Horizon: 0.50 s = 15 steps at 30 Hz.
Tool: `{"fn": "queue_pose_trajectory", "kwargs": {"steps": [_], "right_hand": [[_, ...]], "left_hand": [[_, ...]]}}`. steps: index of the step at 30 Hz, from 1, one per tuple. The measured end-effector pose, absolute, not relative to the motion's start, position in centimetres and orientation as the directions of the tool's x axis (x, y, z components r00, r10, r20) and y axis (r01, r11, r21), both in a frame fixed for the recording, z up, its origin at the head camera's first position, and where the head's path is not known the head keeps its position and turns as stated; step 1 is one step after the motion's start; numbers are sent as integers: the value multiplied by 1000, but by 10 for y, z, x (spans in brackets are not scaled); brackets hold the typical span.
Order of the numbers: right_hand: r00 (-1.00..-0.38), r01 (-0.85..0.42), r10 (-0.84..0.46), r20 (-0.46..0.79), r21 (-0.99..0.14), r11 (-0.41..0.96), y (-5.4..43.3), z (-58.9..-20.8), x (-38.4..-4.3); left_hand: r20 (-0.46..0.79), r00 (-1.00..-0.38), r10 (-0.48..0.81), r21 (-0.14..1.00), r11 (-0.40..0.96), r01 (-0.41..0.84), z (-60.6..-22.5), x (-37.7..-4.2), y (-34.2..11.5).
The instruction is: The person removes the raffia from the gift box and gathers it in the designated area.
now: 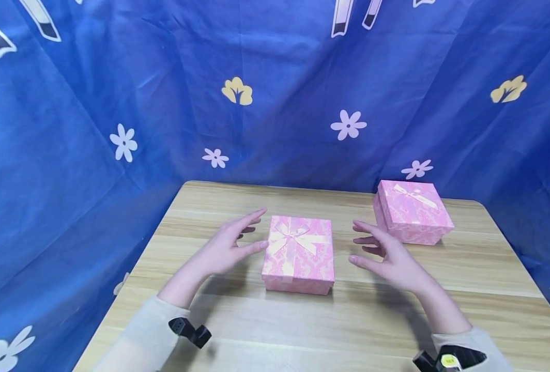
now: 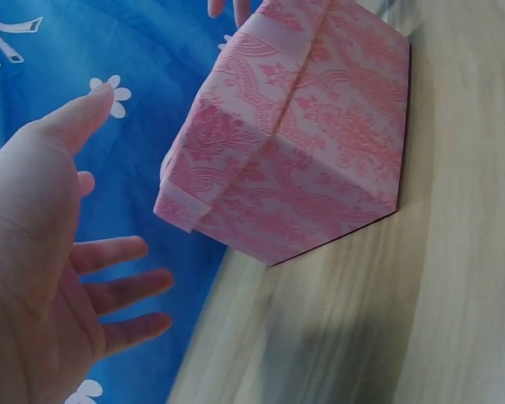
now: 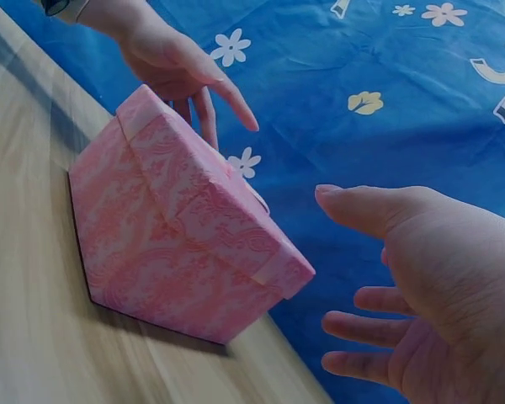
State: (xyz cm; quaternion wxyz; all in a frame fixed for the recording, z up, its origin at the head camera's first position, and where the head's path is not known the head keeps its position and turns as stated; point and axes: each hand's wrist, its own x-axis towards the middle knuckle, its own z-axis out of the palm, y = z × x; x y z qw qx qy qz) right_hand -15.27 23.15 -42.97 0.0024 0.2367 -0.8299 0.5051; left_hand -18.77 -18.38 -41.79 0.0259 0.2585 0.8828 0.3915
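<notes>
A pink patterned gift box [image 1: 303, 263] with a pale ribbon bow on its lid stands on the wooden table between my two hands. My left hand [image 1: 230, 248] hovers at its left side, thumb tip close to the box edge, fingers spread and relaxed. On the other side my right hand [image 1: 388, 256] is held with a gap to the box, palm turned toward it. Both wrist views show the gift box [image 2: 303, 126] with its lid on and neither palm against it. Nothing is held in the left hand [image 2: 59, 252] or the right hand [image 3: 429, 286].
A second pink gift box [image 1: 414, 212] with a bow stands at the table's back right, just behind my right hand. The wooden table [image 1: 275, 336] meets a blue curtain [image 1: 284, 134] printed with flowers along its back and sides.
</notes>
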Motion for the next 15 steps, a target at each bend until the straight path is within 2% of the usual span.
{"fn": "queue_pose_trajectory", "kwargs": {"steps": [15], "right_hand": [[-897, -330, -393, 200, -896, 297, 213, -448, -157]], "left_hand": [[92, -892, 442, 793, 509, 334, -435, -186, -173]]}}
